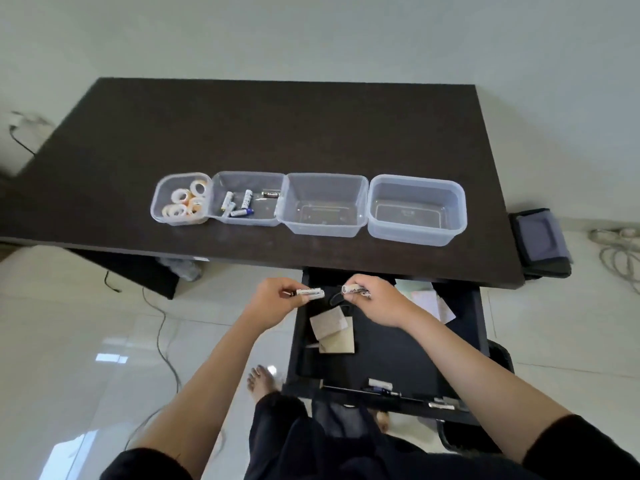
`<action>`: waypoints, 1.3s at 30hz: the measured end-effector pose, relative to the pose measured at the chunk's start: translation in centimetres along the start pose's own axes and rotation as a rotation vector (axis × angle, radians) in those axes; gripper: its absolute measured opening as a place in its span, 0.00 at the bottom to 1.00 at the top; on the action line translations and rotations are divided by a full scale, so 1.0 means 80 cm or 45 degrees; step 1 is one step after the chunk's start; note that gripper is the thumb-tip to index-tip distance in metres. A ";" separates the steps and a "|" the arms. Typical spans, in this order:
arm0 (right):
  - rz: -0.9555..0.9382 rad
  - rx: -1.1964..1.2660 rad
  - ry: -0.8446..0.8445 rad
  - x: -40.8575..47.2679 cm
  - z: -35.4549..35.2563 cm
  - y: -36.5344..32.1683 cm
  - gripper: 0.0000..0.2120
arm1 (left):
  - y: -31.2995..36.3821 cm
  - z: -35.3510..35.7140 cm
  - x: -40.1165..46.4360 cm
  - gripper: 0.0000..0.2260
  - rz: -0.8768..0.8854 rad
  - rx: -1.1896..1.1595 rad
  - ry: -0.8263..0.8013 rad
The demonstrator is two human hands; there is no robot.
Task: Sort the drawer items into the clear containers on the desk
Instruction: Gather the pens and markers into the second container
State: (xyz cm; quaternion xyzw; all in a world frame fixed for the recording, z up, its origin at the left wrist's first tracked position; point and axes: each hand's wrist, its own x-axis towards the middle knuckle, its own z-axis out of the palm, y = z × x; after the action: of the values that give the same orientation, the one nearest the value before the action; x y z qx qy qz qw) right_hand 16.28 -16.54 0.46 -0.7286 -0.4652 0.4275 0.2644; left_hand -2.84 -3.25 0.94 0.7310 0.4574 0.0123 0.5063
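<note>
Left hand (277, 299) pinches a white cylindrical battery (310, 293), right hand (375, 299) another (356, 291); beyond them, four clear plastic containers (325, 202) line the dark tabletop (277, 133).

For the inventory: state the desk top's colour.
Very dark brown desk top, clearest in the head view.
</note>
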 end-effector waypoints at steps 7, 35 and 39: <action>-0.243 0.008 0.127 0.102 0.021 -0.150 0.07 | 0.012 -0.166 0.048 0.06 0.135 -0.009 0.222; 0.169 -0.256 0.507 0.270 0.056 -0.235 0.14 | 0.000 -0.254 0.186 0.16 0.282 0.404 0.018; 0.036 -0.227 0.590 0.251 0.051 -0.228 0.13 | -0.001 -0.239 0.163 0.15 0.307 0.339 0.132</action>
State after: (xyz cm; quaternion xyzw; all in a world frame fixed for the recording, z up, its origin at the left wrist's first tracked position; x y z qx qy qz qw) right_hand 8.56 9.32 5.16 -0.8342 -0.4177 0.2100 0.2926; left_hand -4.45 19.57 4.38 0.8394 0.3897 0.0500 0.3756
